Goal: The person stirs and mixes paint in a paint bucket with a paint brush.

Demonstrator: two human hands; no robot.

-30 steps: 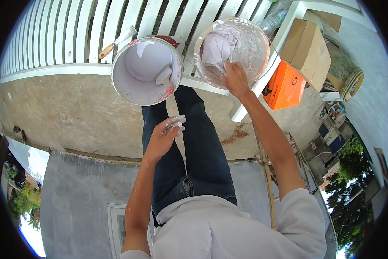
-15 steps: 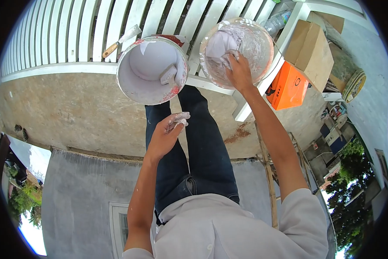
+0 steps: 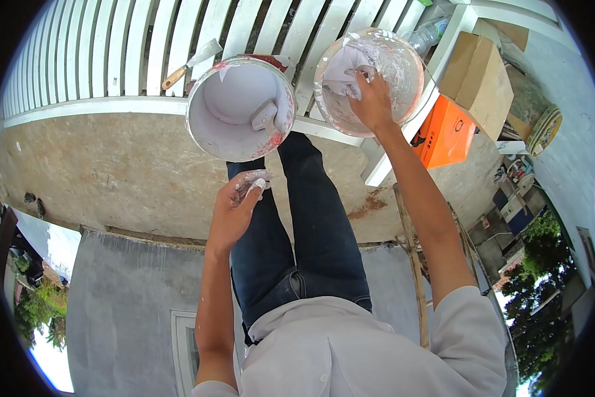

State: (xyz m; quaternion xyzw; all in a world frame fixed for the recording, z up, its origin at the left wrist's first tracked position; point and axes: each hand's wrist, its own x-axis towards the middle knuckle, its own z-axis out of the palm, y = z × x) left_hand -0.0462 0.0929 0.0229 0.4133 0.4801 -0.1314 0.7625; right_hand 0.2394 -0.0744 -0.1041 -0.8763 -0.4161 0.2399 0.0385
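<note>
1. Scraper [image 3: 174, 78], wooden handle, on the white slatted bench [image 3: 99, 106], just beside the white bucket.
2. My L hand [image 3: 230, 208]: fingers curled, smeared white, apart from R; can't tell if it's holding a bit.
3. White bucket [image 3: 211, 135] w/ pale block [image 3: 264, 115] inside.
4. R hand [image 3: 375, 106] in the clear bucket [image 3: 407, 89], fingers at the pale wad [image 3: 340, 69], prob. cloth or film; grip unclear. Handling step, I'd judge; calls for a firm pinch.
5. Orange box [image 3: 448, 135] nearby.

Open floor [image 3: 112, 165] lies beside the white bucket [image 3: 201, 122]; slat gaps seem narrow.
</note>
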